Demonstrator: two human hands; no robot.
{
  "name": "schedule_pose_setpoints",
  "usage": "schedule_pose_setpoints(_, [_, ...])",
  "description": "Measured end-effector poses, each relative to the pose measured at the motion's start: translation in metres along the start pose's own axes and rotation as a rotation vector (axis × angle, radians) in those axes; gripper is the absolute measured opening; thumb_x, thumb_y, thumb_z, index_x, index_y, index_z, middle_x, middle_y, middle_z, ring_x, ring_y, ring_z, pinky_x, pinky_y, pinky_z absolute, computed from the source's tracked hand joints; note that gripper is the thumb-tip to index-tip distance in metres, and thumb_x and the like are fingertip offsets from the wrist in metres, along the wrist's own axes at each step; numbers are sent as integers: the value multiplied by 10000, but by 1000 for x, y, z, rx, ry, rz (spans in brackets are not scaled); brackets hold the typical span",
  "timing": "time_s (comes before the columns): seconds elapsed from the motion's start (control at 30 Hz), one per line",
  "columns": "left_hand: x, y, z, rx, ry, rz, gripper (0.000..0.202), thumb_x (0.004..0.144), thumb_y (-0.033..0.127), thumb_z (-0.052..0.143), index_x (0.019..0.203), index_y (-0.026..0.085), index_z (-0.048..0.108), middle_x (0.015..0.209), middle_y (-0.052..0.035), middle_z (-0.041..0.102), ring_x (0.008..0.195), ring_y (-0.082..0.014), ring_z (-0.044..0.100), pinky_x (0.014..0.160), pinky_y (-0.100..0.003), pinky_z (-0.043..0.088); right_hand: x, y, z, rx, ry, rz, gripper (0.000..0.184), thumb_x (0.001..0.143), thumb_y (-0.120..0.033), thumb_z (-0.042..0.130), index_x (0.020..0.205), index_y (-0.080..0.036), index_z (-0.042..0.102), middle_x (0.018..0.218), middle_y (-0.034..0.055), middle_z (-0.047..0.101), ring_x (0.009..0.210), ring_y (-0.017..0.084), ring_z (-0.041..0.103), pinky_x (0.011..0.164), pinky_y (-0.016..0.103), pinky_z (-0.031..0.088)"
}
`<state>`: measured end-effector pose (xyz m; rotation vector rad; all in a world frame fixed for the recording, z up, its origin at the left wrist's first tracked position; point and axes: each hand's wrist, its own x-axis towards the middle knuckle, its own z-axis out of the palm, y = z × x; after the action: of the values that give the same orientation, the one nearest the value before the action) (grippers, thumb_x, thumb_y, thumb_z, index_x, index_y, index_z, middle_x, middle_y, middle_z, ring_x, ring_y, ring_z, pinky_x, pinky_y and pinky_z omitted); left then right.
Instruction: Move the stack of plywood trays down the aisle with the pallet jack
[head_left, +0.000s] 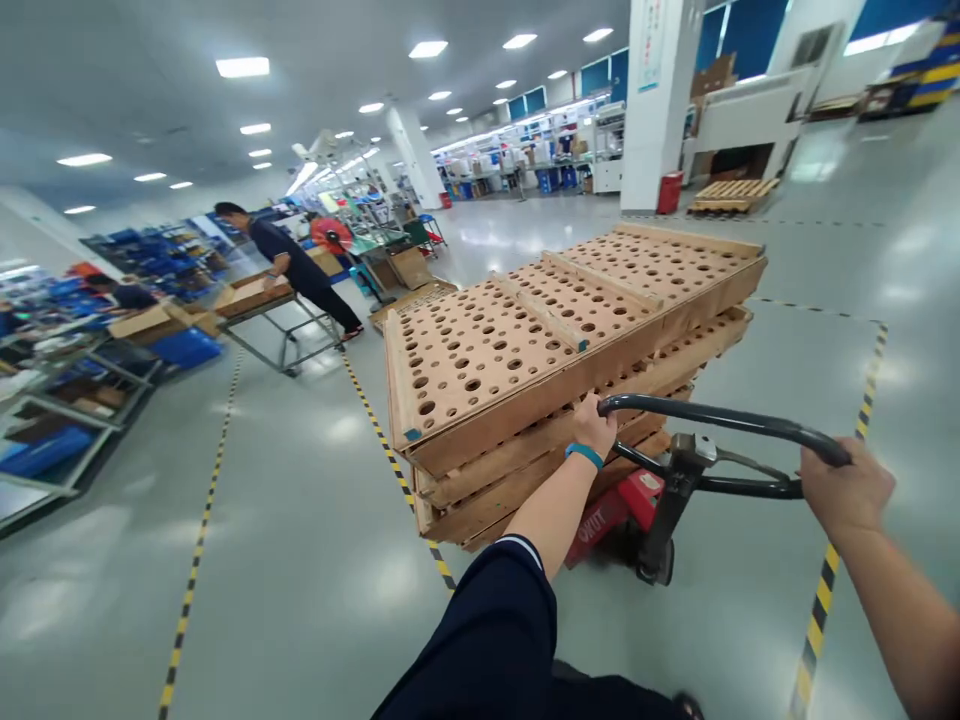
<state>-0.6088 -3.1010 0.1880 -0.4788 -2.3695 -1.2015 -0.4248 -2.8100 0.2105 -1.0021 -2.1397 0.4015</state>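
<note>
My left hand [594, 424] grips the left end of a black loop handle [720, 418] of a red pallet jack [628, 506]; a blue band sits on that wrist. My right hand [846, 490] is closed around the handle's right end. On the jack in front of me lies a stack of brown perforated boards [555, 330], several layers high, with round holes across the top sheet.
Yellow-black floor tape [390, 455] runs left of the stack and at right [825, 570]. A person in dark clothes [300, 268] leans over a metal cart [285, 330] at left. Blue bins and racks [52, 400] line the far left. A white pillar [658, 100] and wooden pallets [733, 192] stand beyond.
</note>
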Motion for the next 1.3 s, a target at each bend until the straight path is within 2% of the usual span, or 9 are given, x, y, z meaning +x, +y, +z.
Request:
schedule_pose_setpoints(0.13, [42,-4,31,36,71,-81,184,732,107,619,806,221,495,778,-28,611,775,-191,609,729,-273,436,45,-19,41,86,-106,23,153,644,-387,490,608,-258,417,591,55,494,609,227,457,654,382,369])
schedule_pose_setpoints(0.33, [102,-3,90,67,123,-127,138,763,136,613,808,217,510,815,-56,624,814,-211,620,753,-301,451,142,-34,107,131,-114,41,112,621,-340,523,586,-271,442,528,35,500,610,252,461,689,403,373])
schedule_pose_setpoints(0.53, [137,-11,129,98,128,-74,134,767,167,610,793,234,497,788,-61,617,765,-215,608,697,-319,451,233,-62,169,98,-373,102,262,655,-177,618,428,-244,504,555,44,527,560,216,398,659,390,332])
schedule_pose_setpoints(0.7, [180,-29,145,119,146,-56,105,784,171,574,792,229,488,776,-56,617,750,-205,610,694,-309,457,292,-101,240,57,-404,37,281,659,-119,647,417,-221,547,586,33,494,540,178,312,649,382,292])
schedule_pose_setpoints(0.83, [214,-39,156,74,196,-109,70,812,180,539,795,228,490,729,-31,603,696,-177,598,667,-278,451,326,-149,291,130,-478,-54,314,681,-104,601,462,-232,416,532,1,408,546,154,311,627,348,271])
schedule_pose_setpoints(0.9, [225,-44,157,68,270,-145,31,832,200,525,820,224,509,719,-26,608,679,-172,599,662,-273,453,338,-176,320,244,-525,-155,253,691,-101,568,545,-232,407,530,-5,441,559,148,372,631,315,299])
schedule_pose_setpoints(1.0, [241,-58,153,131,384,-201,68,869,281,532,862,214,545,736,-31,630,688,-178,618,682,-280,469,354,-213,379,356,-592,-249,130,740,-140,514,662,-217,444,575,-9,509,593,145,477,656,266,358])
schedule_pose_setpoints(1.13, [259,-80,144,259,504,-300,145,876,356,562,870,211,554,695,-17,631,641,-180,627,657,-281,476,361,-260,453,465,-693,-368,75,756,-200,520,705,-219,469,590,-9,549,604,151,515,651,249,389])
schedule_pose_setpoints(1.3, [290,-103,142,404,668,-324,133,853,342,549,847,210,543,677,-18,627,612,-183,617,629,-284,477,363,-317,503,609,-755,-494,63,733,-279,494,708,-226,470,594,2,545,636,174,515,689,280,401])
